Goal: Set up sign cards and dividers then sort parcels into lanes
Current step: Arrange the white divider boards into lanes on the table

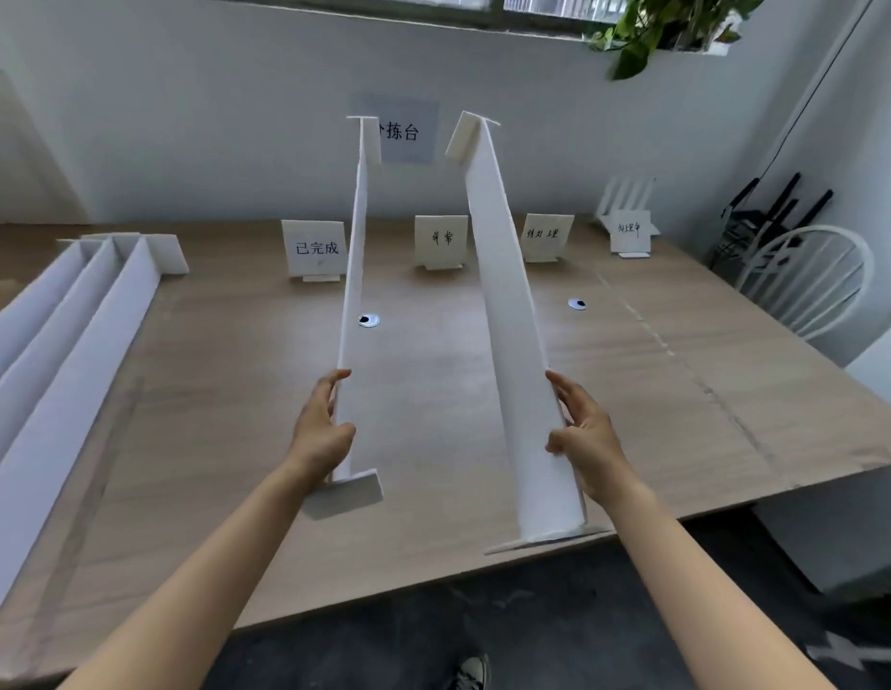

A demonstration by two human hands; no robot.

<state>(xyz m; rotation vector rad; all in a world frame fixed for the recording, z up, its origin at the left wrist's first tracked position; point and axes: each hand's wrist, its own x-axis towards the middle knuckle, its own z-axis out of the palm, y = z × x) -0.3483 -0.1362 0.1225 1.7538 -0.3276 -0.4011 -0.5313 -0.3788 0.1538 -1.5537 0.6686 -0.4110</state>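
Holding two dividers at once, one per hand, both raised off the surface [632, 390] and pointing away toward the far wall. Left hand [320, 435] is clamped on the left divider [353, 271] near its near end, thumb on the right face, fingers [334, 385] wrapped over the left face. Right hand [585, 430] is clamped on the right divider [503, 301] the same way, mirrored, fingers along its right face and thumb hooked under the edge.

Handling, judged: thin white foam-board strips with small cross feet at each end. Light, fairly stiff, but long, so the far ends will wobble and could sag or twist when held only at the near end. Edges dent easily; feet look glued and could snap if knocked. Better hold would be closer to the middle, or lower with the far foot touching down first.

Pose: both forearms stretched forward, wrists roughly level, palms facing each other. Left divider stands on edge, nearly upright; right divider is tilted, leaning left at the top.

Four sign cards [315, 249] stand in a row at the far side. The dividers aim at the gaps between them, left one just right of the leftmost card. More dividers [60, 311] lie stacked at the left. No parcels in view.
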